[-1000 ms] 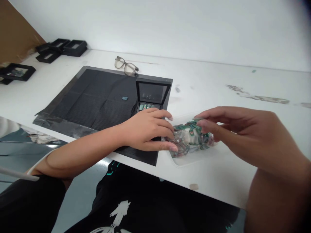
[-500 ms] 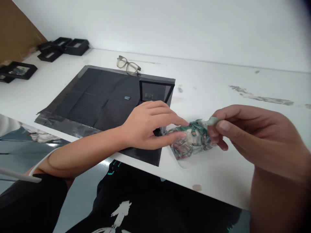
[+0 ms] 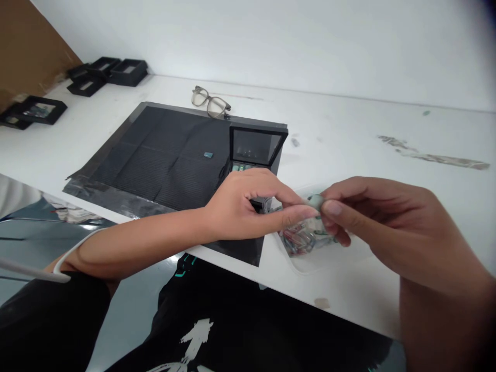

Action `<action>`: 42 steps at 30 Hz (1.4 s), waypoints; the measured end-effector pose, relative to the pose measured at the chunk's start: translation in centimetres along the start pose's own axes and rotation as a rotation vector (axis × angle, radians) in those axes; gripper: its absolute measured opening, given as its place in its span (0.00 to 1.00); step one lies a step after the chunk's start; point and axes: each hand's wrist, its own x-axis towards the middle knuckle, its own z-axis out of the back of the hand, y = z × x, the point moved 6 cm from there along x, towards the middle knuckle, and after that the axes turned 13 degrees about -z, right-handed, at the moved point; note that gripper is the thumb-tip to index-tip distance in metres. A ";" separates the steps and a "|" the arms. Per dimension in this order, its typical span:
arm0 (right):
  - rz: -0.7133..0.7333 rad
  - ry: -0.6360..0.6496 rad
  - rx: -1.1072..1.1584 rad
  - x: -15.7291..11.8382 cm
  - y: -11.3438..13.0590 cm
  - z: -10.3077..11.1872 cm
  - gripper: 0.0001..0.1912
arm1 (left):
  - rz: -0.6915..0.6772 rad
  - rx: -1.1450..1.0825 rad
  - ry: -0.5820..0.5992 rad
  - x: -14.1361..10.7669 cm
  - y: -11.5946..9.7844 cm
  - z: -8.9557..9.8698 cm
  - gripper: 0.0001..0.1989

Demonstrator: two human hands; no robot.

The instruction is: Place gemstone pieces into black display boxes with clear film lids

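A small, smooth, pale green piece [image 3: 316,200], its kind unclear, is held between both hands over a clear plastic tub [image 3: 306,266]. My right hand [image 3: 382,217] pinches it between thumb and forefinger. From the other side, the thumb and forefinger of my left hand [image 3: 258,204] close on its near end. Inside the tub lie several small green and reddish pieces [image 3: 296,240], some seemingly in clear wrapping. Behind my left hand stands a black case [image 3: 259,144] with its clear lid raised; green pieces [image 3: 241,168] show in it, partly hidden.
A black ribbed mat [image 3: 155,150] covers the table's middle, with one small blue-green piece [image 3: 208,155] on it. Eyeglasses [image 3: 211,103] lie at its far edge. Several black boxes [image 3: 129,72] sit at the far left. The wall rises behind the white table [image 3: 418,139].
My left hand's thumb and forefinger have closed onto the pale green piece. My right hand has brought it slightly left, toward my left hand. The view has shifted a little.
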 end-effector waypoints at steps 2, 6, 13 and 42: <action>-0.010 -0.018 -0.009 0.0 -0.1 0.2 0.04 | -0.021 -0.049 -0.011 0.1 0.0 -0.1 0.05; -0.017 -0.002 -0.025 0.1 -0.2 0.1 0.06 | 0.011 -0.039 0.009 -0.1 0.3 -0.4 0.08; -0.043 -0.074 -0.026 0.0 0.0 0.6 0.11 | 0.046 -0.002 0.050 -0.2 0.5 -0.3 0.08; 0.133 0.043 -0.200 -0.9 0.8 -1.0 0.06 | -0.064 -0.030 0.265 -0.2 -0.6 -1.5 0.08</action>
